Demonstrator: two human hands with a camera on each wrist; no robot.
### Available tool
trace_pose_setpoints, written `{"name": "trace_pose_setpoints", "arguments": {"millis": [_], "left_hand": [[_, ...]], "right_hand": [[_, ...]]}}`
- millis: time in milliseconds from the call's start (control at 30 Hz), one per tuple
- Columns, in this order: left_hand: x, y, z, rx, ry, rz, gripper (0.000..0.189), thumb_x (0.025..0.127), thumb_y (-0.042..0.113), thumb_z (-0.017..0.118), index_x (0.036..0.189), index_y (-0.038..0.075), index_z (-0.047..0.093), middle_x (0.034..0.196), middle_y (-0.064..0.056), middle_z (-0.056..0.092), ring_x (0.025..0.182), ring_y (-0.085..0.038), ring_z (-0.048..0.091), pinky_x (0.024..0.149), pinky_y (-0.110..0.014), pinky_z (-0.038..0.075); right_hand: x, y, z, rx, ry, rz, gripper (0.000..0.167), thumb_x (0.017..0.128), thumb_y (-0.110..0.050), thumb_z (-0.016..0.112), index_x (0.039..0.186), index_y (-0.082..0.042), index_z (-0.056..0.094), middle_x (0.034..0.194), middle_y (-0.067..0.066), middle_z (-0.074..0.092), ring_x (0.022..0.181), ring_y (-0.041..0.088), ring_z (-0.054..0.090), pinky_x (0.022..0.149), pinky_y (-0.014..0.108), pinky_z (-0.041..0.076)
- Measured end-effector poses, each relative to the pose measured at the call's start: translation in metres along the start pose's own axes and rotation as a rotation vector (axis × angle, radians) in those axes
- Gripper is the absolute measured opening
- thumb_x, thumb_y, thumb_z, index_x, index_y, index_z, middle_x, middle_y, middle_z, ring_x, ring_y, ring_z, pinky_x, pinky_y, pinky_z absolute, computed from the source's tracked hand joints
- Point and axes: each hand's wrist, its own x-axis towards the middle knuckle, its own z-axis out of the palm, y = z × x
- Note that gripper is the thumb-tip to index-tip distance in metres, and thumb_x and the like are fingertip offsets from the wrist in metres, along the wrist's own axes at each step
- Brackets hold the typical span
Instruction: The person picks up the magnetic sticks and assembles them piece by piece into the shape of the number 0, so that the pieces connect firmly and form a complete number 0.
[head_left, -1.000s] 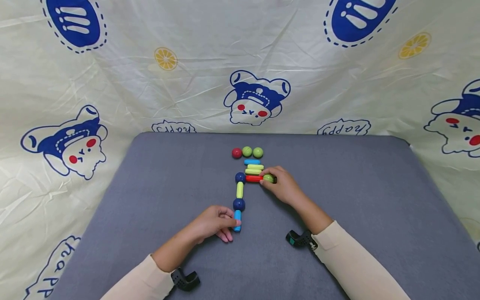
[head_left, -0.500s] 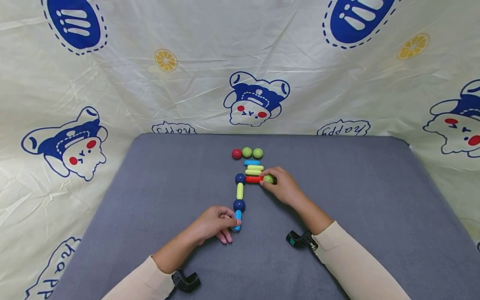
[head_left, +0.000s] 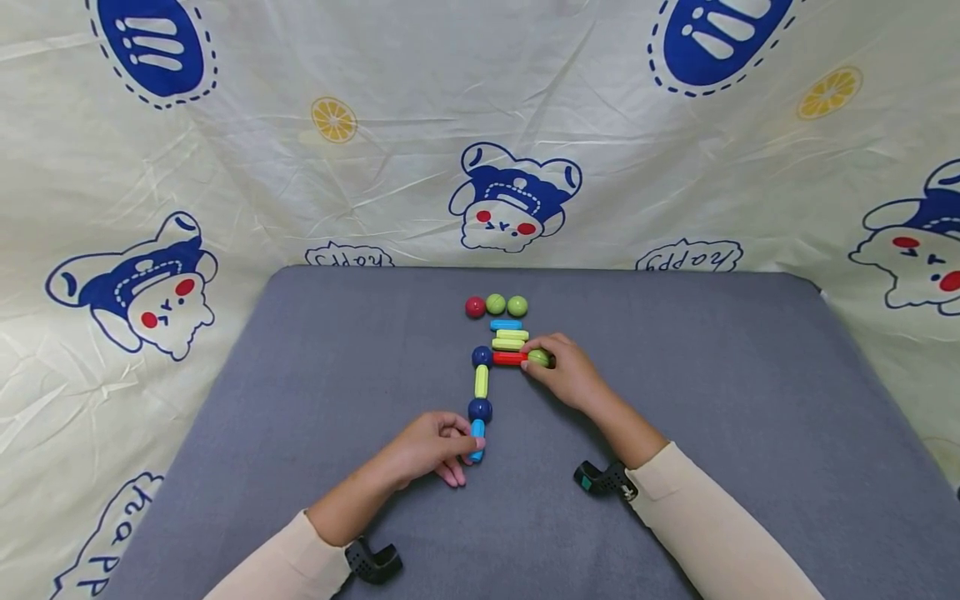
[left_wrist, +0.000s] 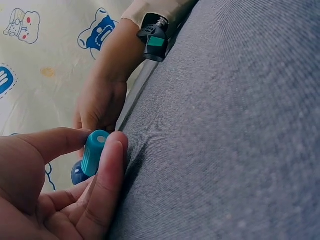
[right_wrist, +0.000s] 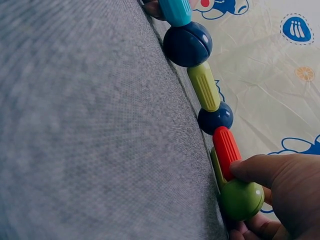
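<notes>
A chain of rods and balls lies on the grey table (head_left: pixel 337 358). My left hand (head_left: pixel 427 446) pinches a light blue rod (left_wrist: pixel 93 155) between thumb and fingers at the chain's near end. Beyond it come a dark blue ball (head_left: pixel 480 409), a yellow-green rod (head_left: pixel 482 382) and a second dark blue ball (head_left: pixel 482 356). From there a red rod (right_wrist: pixel 226 150) runs right to a green ball (right_wrist: pixel 242 200). My right hand (head_left: pixel 567 373) holds that green ball, its thumb against the red rod's end. The fingers behind the ball are partly hidden.
Behind the red rod lie two yellow-green rods (head_left: pixel 510 343) and a blue rod (head_left: pixel 506 325). Farther back, a red ball (head_left: pixel 475 307) sits beside two green balls (head_left: pixel 517 307). A printed cloth (head_left: pixel 405 183) hangs past the table's far edge.
</notes>
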Motion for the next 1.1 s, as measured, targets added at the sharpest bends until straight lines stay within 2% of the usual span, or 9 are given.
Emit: {"name": "trace_pose_setpoints", "arguments": {"millis": [167, 400, 500, 600, 700, 767, 933, 1100], "left_hand": [[0.000, -0.001, 0.001, 0.075, 0.043, 0.043, 0.031, 0.095, 0.031, 0.071, 0.102, 0.001, 0.065, 0.072, -0.005, 0.065, 0.051, -0.010, 0.064, 0.051, -0.029, 0.057], [-0.002, -0.001, 0.000, 0.254, 0.194, 0.116, 0.036, 0.097, 0.044, 0.065, 0.093, 0.009, 0.067, 0.070, -0.004, 0.063, 0.047, -0.011, 0.056, 0.047, -0.029, 0.051], [0.000, -0.001, -0.001, 0.280, 0.271, 0.175, 0.030, 0.097, 0.040, 0.068, 0.096, 0.011, 0.064, 0.074, -0.003, 0.060, 0.054, -0.012, 0.054, 0.050, -0.028, 0.050], [0.003, -0.003, -0.003, 0.303, 0.324, 0.267, 0.023, 0.096, 0.031, 0.070, 0.106, 0.012, 0.063, 0.090, -0.003, 0.061, 0.072, -0.013, 0.057, 0.062, -0.025, 0.051], [0.006, -0.005, -0.003, 0.332, 0.336, 0.347, 0.029, 0.095, 0.025, 0.072, 0.121, 0.015, 0.063, 0.107, -0.003, 0.061, 0.089, -0.013, 0.058, 0.074, -0.022, 0.051], [0.007, -0.006, -0.003, 0.349, 0.331, 0.375, 0.035, 0.095, 0.024, 0.072, 0.129, 0.019, 0.063, 0.114, -0.004, 0.061, 0.096, -0.013, 0.058, 0.079, -0.022, 0.051], [0.009, -0.008, -0.004, 0.391, 0.311, 0.379, 0.037, 0.097, 0.029, 0.070, 0.134, 0.029, 0.065, 0.118, 0.000, 0.062, 0.100, -0.011, 0.058, 0.080, -0.024, 0.051], [0.011, -0.009, -0.005, 0.402, 0.304, 0.384, 0.033, 0.098, 0.031, 0.067, 0.131, 0.033, 0.068, 0.119, 0.001, 0.063, 0.096, -0.012, 0.057, 0.080, -0.025, 0.050]], "right_hand": [[0.001, 0.000, 0.000, -0.006, -0.002, 0.006, 0.022, 0.096, -0.021, 0.069, 0.117, -0.014, 0.071, 0.126, 0.017, 0.061, 0.114, 0.034, 0.056, 0.100, 0.052, 0.045], [0.001, 0.001, 0.000, -0.011, 0.001, 0.001, 0.022, 0.096, -0.022, 0.069, 0.117, -0.014, 0.071, 0.126, 0.016, 0.061, 0.113, 0.034, 0.056, 0.098, 0.051, 0.045], [0.001, 0.001, 0.000, -0.012, -0.001, 0.005, 0.022, 0.096, -0.024, 0.069, 0.116, -0.015, 0.071, 0.126, 0.016, 0.061, 0.114, 0.034, 0.056, 0.100, 0.051, 0.045], [0.001, 0.001, 0.000, -0.015, -0.003, 0.005, 0.022, 0.097, -0.024, 0.069, 0.117, -0.015, 0.071, 0.127, 0.015, 0.061, 0.114, 0.034, 0.056, 0.101, 0.052, 0.045], [0.001, 0.001, 0.000, -0.015, -0.001, 0.004, 0.022, 0.096, -0.024, 0.069, 0.117, -0.015, 0.071, 0.127, 0.015, 0.061, 0.114, 0.034, 0.056, 0.100, 0.052, 0.045], [0.001, 0.000, 0.000, -0.014, -0.001, 0.003, 0.022, 0.097, -0.024, 0.069, 0.117, -0.015, 0.071, 0.127, 0.015, 0.061, 0.114, 0.033, 0.056, 0.100, 0.052, 0.045], [0.001, -0.001, 0.000, 0.003, -0.001, 0.009, 0.022, 0.096, -0.024, 0.069, 0.117, -0.015, 0.071, 0.126, 0.015, 0.061, 0.113, 0.033, 0.055, 0.099, 0.050, 0.045], [0.001, -0.001, -0.001, 0.013, 0.002, 0.001, 0.023, 0.095, -0.024, 0.071, 0.116, -0.015, 0.071, 0.123, 0.015, 0.061, 0.108, 0.031, 0.055, 0.093, 0.044, 0.045]]}}
